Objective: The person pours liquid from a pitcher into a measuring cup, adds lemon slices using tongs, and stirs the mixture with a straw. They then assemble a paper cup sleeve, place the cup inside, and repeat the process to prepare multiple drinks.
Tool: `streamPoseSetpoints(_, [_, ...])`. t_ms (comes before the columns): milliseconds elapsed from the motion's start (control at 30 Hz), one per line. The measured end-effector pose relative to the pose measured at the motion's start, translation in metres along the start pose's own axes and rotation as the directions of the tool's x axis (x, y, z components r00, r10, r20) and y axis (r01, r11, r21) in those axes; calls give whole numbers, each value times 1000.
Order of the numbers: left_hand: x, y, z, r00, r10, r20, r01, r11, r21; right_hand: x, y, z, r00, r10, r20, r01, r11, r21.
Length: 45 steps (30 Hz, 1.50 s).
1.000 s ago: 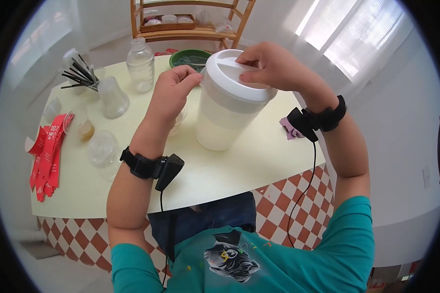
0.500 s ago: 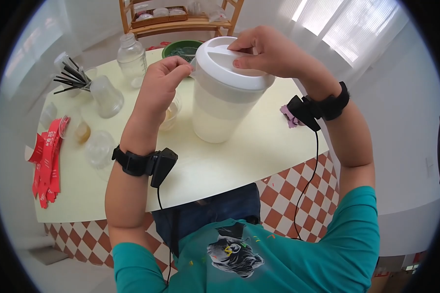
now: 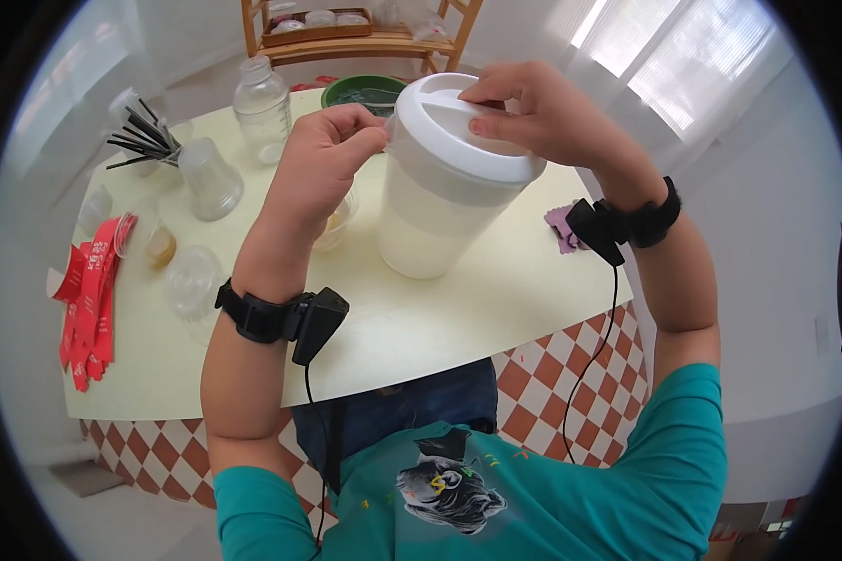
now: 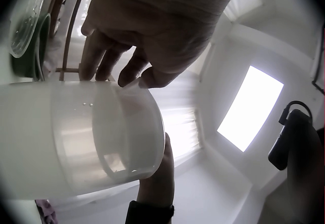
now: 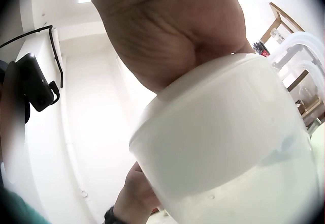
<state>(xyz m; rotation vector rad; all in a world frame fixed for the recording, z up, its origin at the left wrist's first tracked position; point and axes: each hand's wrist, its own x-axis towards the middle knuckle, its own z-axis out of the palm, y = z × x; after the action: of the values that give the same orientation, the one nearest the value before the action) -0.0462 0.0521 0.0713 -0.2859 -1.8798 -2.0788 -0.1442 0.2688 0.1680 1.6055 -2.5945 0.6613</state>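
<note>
A tall translucent pitcher [image 3: 430, 215] with a white lid [image 3: 430, 126] stands on the table, pale liquid inside. My right hand [image 3: 557, 117] grips the raised bar across the lid between thumb and fingers. At the pitcher's upper left edge, my left hand [image 3: 323, 168] pinches the rim area with thumb and forefinger. The left wrist view shows the left hand [image 4: 152, 25] at the rim of the pitcher [image 4: 76, 137], other fingers spread along its side. In the right wrist view the right hand [image 5: 172, 31] covers the lid's top, hiding its fingertips.
Behind the pitcher sits a green bowl [image 3: 365, 84]. A clear bottle [image 3: 262, 112], a cup [image 3: 210, 178], black straws [image 3: 145, 140] and red strips [image 3: 92, 299] lie to the left. A small cup [image 3: 332, 229] is beside my left wrist, a purple cloth [image 3: 563, 229] to the right.
The head view has shifted slightly. Both hands keep their places on the pitcher and lid, and no clear turn or lift of the lid shows.
</note>
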Motion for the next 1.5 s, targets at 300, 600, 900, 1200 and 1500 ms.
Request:
streamPoseSetpoints(300, [1,-1,-1,1000,-7,6,7,1000,16,-7,44,-67,972,-29,-234,36,999,28])
streamPoseSetpoints(600, [2,-6,-4,1000,-29,5,28,997,72,-74,166,2,830,523,-191,-469,842,268])
streamPoseSetpoints(900, [-1,-9,-4,1000,7,-13,-6,997,80,-75,185,67,877,479,43,-455,854,-252])
streamPoseSetpoints(1200, [-2,-6,0,999,29,-31,-28,999,35,-71,184,84,870,486,85,-454,856,-245])
streamPoseSetpoints(1500, [-1,-6,-2,1000,23,-4,-23,999,49,-31,230,80,909,417,-10,-413,896,-162])
